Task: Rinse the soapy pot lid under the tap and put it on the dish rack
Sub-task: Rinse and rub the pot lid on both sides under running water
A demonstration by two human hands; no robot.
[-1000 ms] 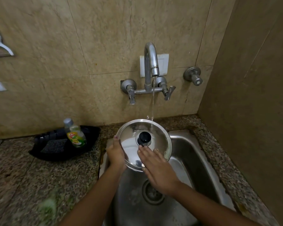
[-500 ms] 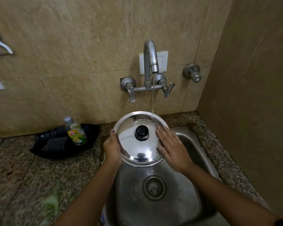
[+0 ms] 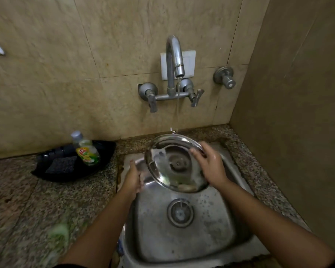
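Observation:
The steel pot lid [image 3: 162, 171] is tilted over the sink with its hollow underside facing me, and water pools in its lower part. My right hand [image 3: 211, 165] grips its right rim. My left hand [image 3: 132, 176] is at the lid's lower left edge with fingers curled toward it; the lid hides whether they hold it. The tap [image 3: 174, 60] on the wall runs, and its thin stream lands on the lid's far rim. No dish rack is in view.
The steel sink [image 3: 211, 229] has its drain [image 3: 180, 212] below the lid. On the granite counter [image 3: 27, 209] to the left, a black tray [image 3: 103, 163] holds a dish soap bottle [image 3: 86, 149] and a dark scrubber [image 3: 61, 164]. A wall stands close on the right.
The lid has been turned over: its knob side faced me before, its underside faces me now. My right hand moved from the lid's face to gripping the right rim.

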